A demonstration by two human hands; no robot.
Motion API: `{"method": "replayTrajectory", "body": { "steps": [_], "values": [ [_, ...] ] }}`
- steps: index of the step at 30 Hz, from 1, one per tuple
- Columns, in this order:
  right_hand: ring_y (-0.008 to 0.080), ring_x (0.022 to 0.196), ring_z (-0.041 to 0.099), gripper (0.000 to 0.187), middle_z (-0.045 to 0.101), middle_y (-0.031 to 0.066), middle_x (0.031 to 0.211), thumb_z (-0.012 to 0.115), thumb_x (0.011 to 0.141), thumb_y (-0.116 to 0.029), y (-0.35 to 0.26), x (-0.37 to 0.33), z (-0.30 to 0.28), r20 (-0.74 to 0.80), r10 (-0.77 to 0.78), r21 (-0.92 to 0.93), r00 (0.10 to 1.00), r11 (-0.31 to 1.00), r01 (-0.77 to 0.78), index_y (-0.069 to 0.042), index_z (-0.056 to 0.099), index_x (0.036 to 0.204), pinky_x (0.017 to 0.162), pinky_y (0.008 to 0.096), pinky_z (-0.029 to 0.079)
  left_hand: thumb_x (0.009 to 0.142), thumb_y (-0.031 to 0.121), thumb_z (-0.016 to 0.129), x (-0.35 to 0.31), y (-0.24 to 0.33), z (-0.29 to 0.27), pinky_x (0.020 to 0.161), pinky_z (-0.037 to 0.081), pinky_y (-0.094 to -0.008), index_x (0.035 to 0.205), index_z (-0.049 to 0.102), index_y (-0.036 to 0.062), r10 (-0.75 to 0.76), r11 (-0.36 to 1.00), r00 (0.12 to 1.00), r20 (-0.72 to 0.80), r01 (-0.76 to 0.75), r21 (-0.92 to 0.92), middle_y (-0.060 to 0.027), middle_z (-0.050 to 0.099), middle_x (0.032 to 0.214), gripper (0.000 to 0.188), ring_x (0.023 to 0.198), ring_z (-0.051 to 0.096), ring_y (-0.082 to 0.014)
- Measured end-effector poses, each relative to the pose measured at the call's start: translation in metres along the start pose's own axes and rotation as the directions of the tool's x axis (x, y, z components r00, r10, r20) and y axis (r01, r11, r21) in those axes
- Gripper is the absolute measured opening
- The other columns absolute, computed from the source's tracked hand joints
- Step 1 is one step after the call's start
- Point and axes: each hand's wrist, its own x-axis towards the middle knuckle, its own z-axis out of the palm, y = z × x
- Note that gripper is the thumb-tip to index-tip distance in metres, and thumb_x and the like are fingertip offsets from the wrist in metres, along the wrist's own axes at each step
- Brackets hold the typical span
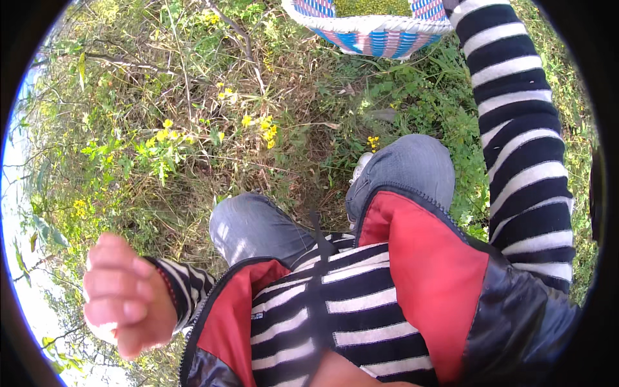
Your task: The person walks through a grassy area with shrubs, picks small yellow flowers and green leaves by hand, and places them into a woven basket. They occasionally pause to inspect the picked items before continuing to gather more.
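Note:
My left hand (132,293) is raised at the lower left, a little blurred, with its fingers curled in. The inside of its grip is hidden, so I cannot make out whether anything is in it. Toward the top right my right arm (522,142) stretches out in a black-and-white striped sleeve. Its wrist comes to the corner of a woven basket (380,42), and the right hand is almost wholly cut off by the upper edge. Blue, pink and white strips form the basket, with a white braided rim. Small green, berry-like pieces (371,7) lie inside it.
Grass and low weeds cover the ground, with yellow flowers (267,131) left of the middle. Thin bare branches (242,39) cross the upper left. My bent knees (409,164) in grey jeans and my open jacket with red lining (429,264) fill the lower middle.

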Motion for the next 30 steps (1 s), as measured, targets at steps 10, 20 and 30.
{"method": "replayTrajectory", "body": {
  "steps": [10,20,30],
  "values": [
    [0.0274,0.090,0.059,0.026,0.062,0.0140,0.095,0.044,0.083,-0.019,-0.078,-0.027,0.165,0.196,0.183,0.414,0.963,0.875,-0.251,-0.006,0.064,0.093,0.081,0.0387,0.045,0.085,0.042,0.041,0.010,-0.019,0.054,0.059,0.030,-0.0292,0.082,0.060,0.0144,0.188,0.952,0.982,0.021,-0.187,0.242,0.0054,0.054,0.077,0.033,0.064,0.042,-0.0123],
    [0.0302,0.083,0.058,0.016,0.062,0.0160,0.082,0.059,0.067,-0.011,-0.081,-0.102,0.264,0.338,-0.126,0.280,0.933,0.960,0.028,-0.007,0.065,0.081,0.076,0.0380,0.046,0.085,0.042,0.042,-0.022,-0.074,0.090,0.060,0.031,-0.0288,0.083,0.059,0.0143,-0.002,0.970,1.000,-0.008,0.004,0.245,0.0049,0.054,0.079,0.032,0.065,0.043,-0.0123],
    [0.0283,0.109,0.049,0.067,0.052,0.0165,0.115,0.071,0.065,-0.025,-0.068,-0.100,0.254,0.515,-0.155,0.409,0.843,0.909,-0.083,-0.011,0.043,0.124,0.092,0.0354,0.040,0.085,0.042,0.043,-0.028,-0.076,0.080,0.061,0.032,-0.0285,0.084,0.058,0.0143,0.042,0.978,0.998,-0.050,-0.031,0.209,0.0044,0.054,0.081,0.032,0.066,0.043,-0.0123]
  ]
}}
